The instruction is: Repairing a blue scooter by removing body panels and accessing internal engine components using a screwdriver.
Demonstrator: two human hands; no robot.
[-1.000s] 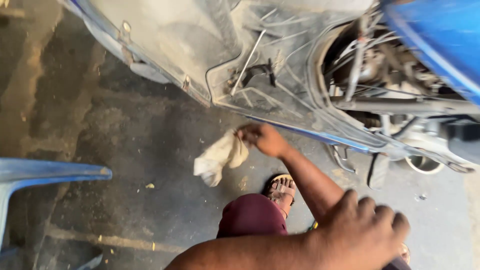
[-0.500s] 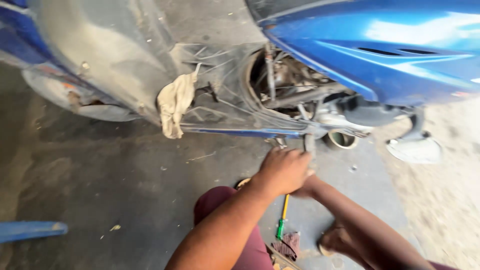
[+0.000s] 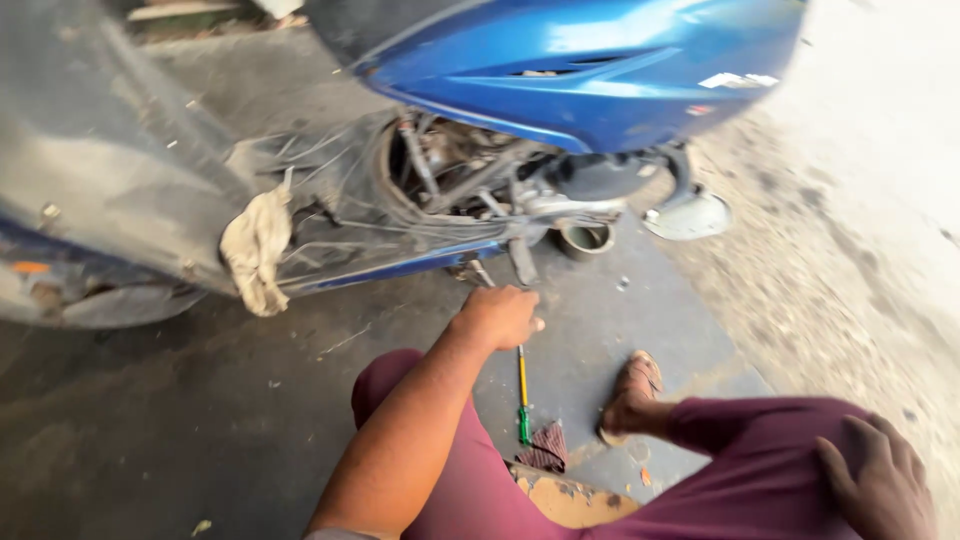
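Head view: the left hand (image 3: 497,316) is curled, fingers pressed together, beneath the scooter underside (image 3: 480,250); a firm grip should be kept. The right hand (image 3: 875,487) is spread on the knee.

Floor: dark, stained concrete (image 3: 150,430), oily patches, scattered small debris. Toward the right edge it gives way to paler, gritty, sandy ground (image 3: 860,270). Daylight, strong at upper right, washing out that corner. No walls, windows or furniture in view.
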